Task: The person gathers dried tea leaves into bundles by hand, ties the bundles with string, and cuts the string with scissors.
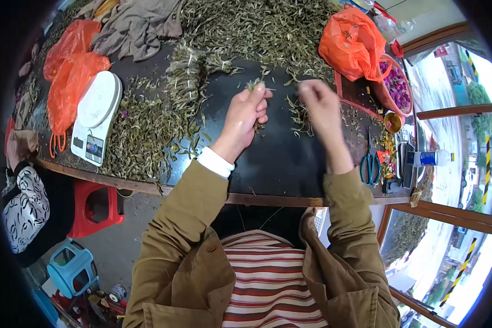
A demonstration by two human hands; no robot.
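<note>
My left hand [242, 116] is closed around a small bunch of dried leaves [252, 85], whose tips show above the thumb, over the dark tabletop [279, 164]. To the right, my right hand [322, 106] is raised beside a few loose leaves; its fingers are bent and blurred, and whether they hold anything is unclear. Tied leaf bundles [186, 79] lie stacked behind and left of my left hand. A large heap of loose dried leaves [257, 27] covers the back of the table, and another pile [142, 136] lies to the left.
A white scale [98, 101] and orange plastic bags [71, 82] are on the left. Another orange bag [351, 46], a basket of purple flowers [396, 90], scissors [371, 164] and a bottle [426, 158] stand right. A person's patterned sleeve [27, 208] shows at far left.
</note>
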